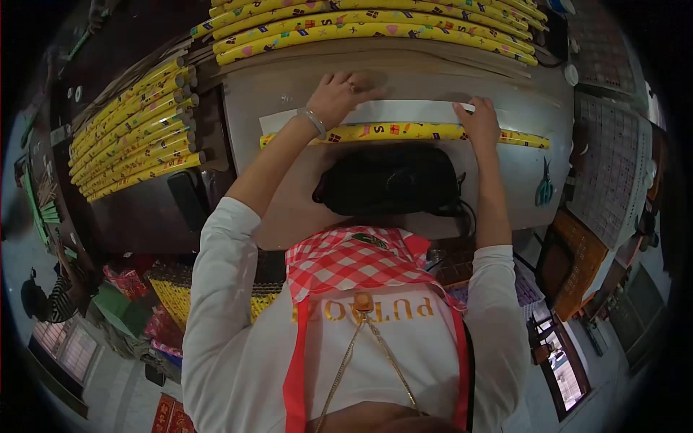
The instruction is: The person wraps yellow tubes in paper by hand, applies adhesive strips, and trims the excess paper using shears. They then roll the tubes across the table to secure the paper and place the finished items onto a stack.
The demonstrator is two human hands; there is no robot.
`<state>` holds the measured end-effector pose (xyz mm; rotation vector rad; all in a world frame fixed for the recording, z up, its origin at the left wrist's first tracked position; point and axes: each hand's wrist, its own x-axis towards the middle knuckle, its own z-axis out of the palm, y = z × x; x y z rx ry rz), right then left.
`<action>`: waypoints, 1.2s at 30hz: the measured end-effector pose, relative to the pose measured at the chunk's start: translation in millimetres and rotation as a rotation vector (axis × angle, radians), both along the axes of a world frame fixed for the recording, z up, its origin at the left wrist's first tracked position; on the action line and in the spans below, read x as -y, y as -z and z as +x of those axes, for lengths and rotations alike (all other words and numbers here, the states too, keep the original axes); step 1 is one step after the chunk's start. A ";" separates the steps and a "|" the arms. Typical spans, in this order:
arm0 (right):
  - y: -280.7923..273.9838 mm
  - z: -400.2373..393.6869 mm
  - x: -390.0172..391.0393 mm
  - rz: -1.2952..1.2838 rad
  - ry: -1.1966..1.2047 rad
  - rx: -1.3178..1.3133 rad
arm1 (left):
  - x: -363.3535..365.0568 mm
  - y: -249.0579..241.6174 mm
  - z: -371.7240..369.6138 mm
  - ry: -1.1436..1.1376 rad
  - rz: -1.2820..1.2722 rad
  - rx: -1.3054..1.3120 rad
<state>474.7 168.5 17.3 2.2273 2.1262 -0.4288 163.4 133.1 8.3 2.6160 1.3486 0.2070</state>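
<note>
A yellow patterned roll (390,131) lies across the table, with a long white paper strip (411,110) along its far side. My left hand (338,99) is over the strip's left part, its fingers apart and nothing visible in them. Farther right, my right hand (481,124) reaches over the roll and pinches the strip's edge between thumb and fingers. A black pouch (393,179) sits just on the near side of the roll.
Yellow rolls (375,30) are lined up at the table's far side, and more rolls (137,130) are stacked at the left. Teal-handled pliers (544,189) lie at the right. A dark phone-like object (187,200) is at the left. Another person (54,296) is at the far left.
</note>
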 end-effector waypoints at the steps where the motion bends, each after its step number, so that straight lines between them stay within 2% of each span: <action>1: 0.5 0.1 0.3 0.008 -0.012 -0.003 | -2.3 -0.4 -0.8 0.005 0.008 -0.002; 3: 0.0 -1.7 1.2 0.011 0.000 -0.004 | -8.9 -1.7 -3.0 0.207 0.093 -0.197; 9: 2.0 -1.9 1.9 -0.013 0.026 -0.029 | -20.7 -3.9 1.9 0.471 0.117 -0.359; 12: 5.6 0.9 -3.5 -0.029 0.025 -0.025 | -19.9 -12.0 24.8 0.532 0.038 -0.529; 13: 6.8 1.1 -4.0 -0.049 0.013 -0.020 | -17.2 -2.0 29.1 0.492 0.058 -0.434; 14: 8.4 1.6 -4.5 -0.034 0.033 -0.035 | -16.1 -9.4 35.4 0.509 0.073 -0.451; 16: 10.6 2.3 -4.4 -0.049 0.035 -0.085 | -8.8 -25.8 51.0 0.486 -0.017 -0.637; 17: 11.1 2.0 -3.7 -0.037 0.061 -0.110 | -4.0 -29.4 58.0 0.367 -0.022 -0.532; 18: 11.4 1.0 -2.7 -0.029 0.050 -0.112 | -2.2 -31.4 63.9 0.393 -0.009 -0.561; 20: 10.8 -0.5 -2.1 -0.009 0.062 -0.141 | 1.1 -26.6 72.9 0.245 -0.084 -0.587; 21: 11.0 -1.7 -2.5 -0.016 0.061 -0.132 | 2.9 -24.0 75.9 0.078 -0.161 -0.442; 24: 0.6 -6.1 0.9 -0.043 0.077 -0.173 | 10.3 -46.9 85.8 0.022 -0.270 -0.613; 25: -4.9 -3.6 1.4 -0.073 0.075 -0.198 | 7.1 -33.9 79.3 -0.073 -0.394 -0.519; 26: -7.0 -0.8 1.7 -0.062 0.071 -0.206 | 8.4 -20.2 66.5 -0.080 -0.383 -0.525; 28: 1.9 -0.3 2.8 -0.029 0.029 -0.237 | 8.6 1.9 38.1 -0.045 -0.256 -0.103; 29: 9.0 -1.6 4.5 0.060 0.039 -0.218 | 8.6 6.4 28.6 -0.021 -0.288 0.027; 30: 6.1 -0.9 4.6 0.065 0.041 -0.235 | 10.0 0.5 23.0 -0.021 -0.282 0.010; 32: 0.6 -1.1 3.0 -0.033 0.024 -0.270 | 10.3 -4.0 16.2 -0.175 -0.299 -0.017; 34: -1.1 0.1 3.7 -0.023 0.000 -0.269 | 7.3 -4.6 30.6 -0.212 -0.201 0.053; 36: 1.8 0.3 3.5 -0.018 -0.034 -0.259 | 5.4 -11.7 80.0 -0.537 -0.100 -0.013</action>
